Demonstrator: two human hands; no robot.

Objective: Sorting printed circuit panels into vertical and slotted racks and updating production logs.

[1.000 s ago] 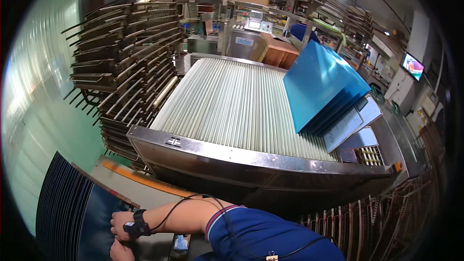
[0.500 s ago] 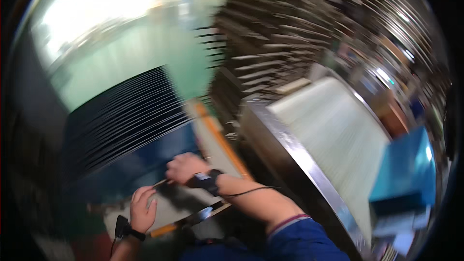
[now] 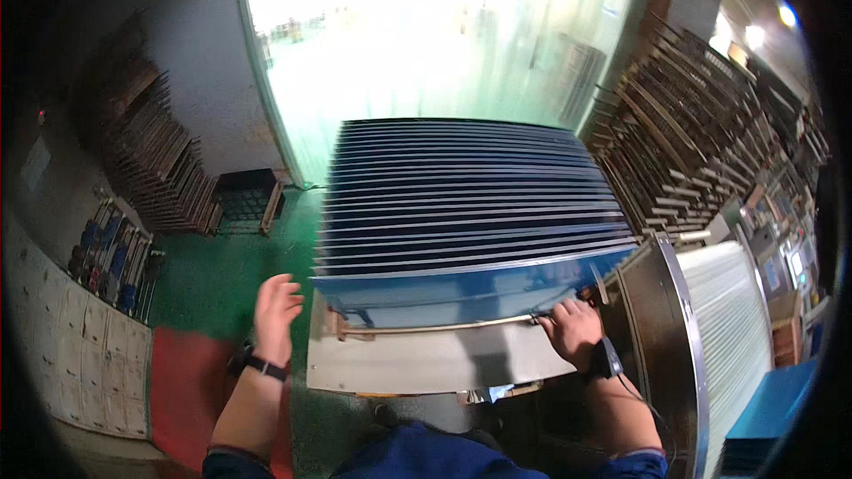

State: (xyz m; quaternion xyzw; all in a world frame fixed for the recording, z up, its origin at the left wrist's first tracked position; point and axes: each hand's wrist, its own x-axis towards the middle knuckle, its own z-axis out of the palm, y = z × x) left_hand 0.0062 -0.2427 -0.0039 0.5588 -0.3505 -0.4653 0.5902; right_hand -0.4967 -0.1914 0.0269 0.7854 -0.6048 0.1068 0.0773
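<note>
A rack of several upright, dark blue flat panels (image 3: 475, 195) stands in front of me on a pale cart top (image 3: 399, 372). The nearest panel shows its glossy blue face. A thin metal rod (image 3: 453, 328) runs along the bottom front of the rack, between a brown bracket at left and the right corner. My right hand (image 3: 577, 333) has its fingers curled round the rod's right end; a cabled black device is strapped to that wrist. My left hand (image 3: 277, 315) is raised beside the cart's left edge, fingers apart, holding nothing, with a black band on the wrist.
At right stands a metal-framed conveyor (image 3: 723, 302) with blue sheets (image 3: 772, 404) at its near end. Slatted racks (image 3: 683, 124) rise behind it; another stack of racks (image 3: 160, 142) is at far left. White lockers (image 3: 89, 337) and a red mat (image 3: 195, 390) lie left.
The view has swung left, so the panel rack now faces me squarely. My left hand has come away from the rod area to beside the cart. My right hand stays at the rod's right end.
</note>
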